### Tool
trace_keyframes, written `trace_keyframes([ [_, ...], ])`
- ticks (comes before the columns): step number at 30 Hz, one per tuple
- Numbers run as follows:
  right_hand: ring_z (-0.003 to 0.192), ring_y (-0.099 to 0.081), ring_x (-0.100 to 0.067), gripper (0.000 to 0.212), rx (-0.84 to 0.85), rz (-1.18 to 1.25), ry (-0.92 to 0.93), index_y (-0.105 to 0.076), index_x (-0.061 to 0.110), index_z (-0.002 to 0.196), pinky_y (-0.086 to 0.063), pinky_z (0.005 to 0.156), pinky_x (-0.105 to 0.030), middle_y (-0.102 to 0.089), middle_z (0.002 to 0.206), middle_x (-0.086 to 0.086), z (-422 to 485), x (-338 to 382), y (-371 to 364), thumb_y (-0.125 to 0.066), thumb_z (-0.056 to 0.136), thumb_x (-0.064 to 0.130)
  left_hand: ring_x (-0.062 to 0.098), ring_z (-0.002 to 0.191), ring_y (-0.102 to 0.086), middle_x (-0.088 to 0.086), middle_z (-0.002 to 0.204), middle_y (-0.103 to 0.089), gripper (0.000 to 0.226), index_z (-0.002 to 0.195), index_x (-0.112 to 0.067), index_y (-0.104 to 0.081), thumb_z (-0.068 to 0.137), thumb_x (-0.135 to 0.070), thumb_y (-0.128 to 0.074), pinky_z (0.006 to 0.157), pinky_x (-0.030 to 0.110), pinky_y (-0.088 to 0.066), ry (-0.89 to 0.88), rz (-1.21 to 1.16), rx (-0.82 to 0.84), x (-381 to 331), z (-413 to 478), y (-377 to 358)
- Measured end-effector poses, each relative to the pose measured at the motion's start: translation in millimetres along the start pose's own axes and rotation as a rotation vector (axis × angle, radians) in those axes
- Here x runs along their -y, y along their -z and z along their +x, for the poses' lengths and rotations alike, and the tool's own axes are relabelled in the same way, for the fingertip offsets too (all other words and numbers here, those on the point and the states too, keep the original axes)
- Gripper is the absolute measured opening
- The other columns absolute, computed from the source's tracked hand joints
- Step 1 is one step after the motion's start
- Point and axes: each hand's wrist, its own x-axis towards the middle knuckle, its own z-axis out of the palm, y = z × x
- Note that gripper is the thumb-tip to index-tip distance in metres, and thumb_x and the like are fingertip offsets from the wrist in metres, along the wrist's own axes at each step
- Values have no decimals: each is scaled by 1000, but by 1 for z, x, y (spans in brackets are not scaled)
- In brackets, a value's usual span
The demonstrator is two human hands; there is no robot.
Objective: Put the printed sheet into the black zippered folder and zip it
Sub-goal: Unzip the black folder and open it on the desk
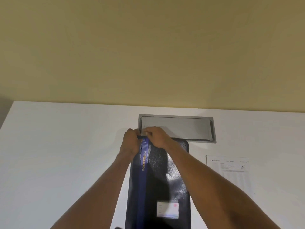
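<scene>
One white tabletop (66, 154). One black zippered folder (165, 179) lies at centre, lengthwise. One printed sheet (231, 176) lies flat to its right, outside it. Two hands: left hand (130, 142) and right hand (156, 136) both pinch the folder's far left corner.

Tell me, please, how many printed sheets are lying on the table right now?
1. The printed sheet lies flat on the white table, right of the black folder, apart from it. Any inside the folder would be hidden.
</scene>
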Motion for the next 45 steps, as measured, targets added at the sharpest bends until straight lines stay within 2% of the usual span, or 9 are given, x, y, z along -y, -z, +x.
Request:
trace_keyframes([
  [6,86,-58,-28,29,213,-226,24,-65,4,115,-41,73,-34,-68,113,-21,24,16,-2,-45,98,-9,17,84,-61,7,96,-67,21,102,-4,-75,94,5,-58,75,30,-50,-25,-44,-17,1,-2,6],
  [12,80,-65,-26,26,119,-254,79,-76,5,102,-48,69,-31,-74,102,-17,34,24,5,-56,93,-7,10,73,-60,-3,88,-65,18,97,-12,-75,96,-1,-61,67,23,-47,-9,-82,-20,0,-5,9],
  [14,75,-60,-19,23,104,-279,80,-77,7,97,-42,63,-26,-70,96,-10,34,24,6,-59,91,-5,16,77,-62,-2,88,-65,16,96,-12,-73,96,-2,-61,72,27,-50,8,-81,-11,1,-6,8],
  [19,65,-50,-20,19,101,-502,211,-60,11,68,-32,58,-29,-51,70,0,24,19,5,-56,86,5,17,81,-60,3,91,-66,19,90,-12,-68,94,5,-60,66,24,-45,34,-102,-1,3,-5,9],
  [24,87,-56,-23,16,58,-744,418,-72,19,99,-40,71,-32,-64,91,-2,20,3,12,-62,91,10,21,81,-61,10,92,-69,16,86,-7,-69,88,8,-65,71,27,-48,46,-98,14,4,-1,11],
  [26,92,-58,-24,14,40,-801,429,-72,19,98,-41,76,-32,-67,93,-2,18,-10,21,-64,90,10,24,82,-61,10,92,-69,19,83,-11,-66,86,8,-67,68,25,-47,85,-121,12,7,3,12],
  [33,103,-64,-28,16,-65,-918,257,-72,21,104,-47,85,-35,-70,108,-3,-4,-58,61,-61,93,15,31,96,-66,9,104,-71,14,96,-12,-71,86,-3,-74,83,28,-46,142,-112,-37,7,29,14],
  [40,95,-65,-24,16,-211,-786,22,-75,18,97,-44,73,-28,-71,101,-3,-33,-99,83,-60,95,14,31,99,-67,13,107,-72,15,97,-7,-73,85,0,-77,90,32,-50,132,-110,-43,1,48,10],
  [45,99,-66,-28,23,-282,-592,-123,-77,10,98,-54,84,-36,-72,103,-8,-59,-132,81,-53,99,12,30,100,-66,14,105,-73,12,94,-4,-75,83,0,-79,89,30,-48,138,-118,-46,4,54,7],
])
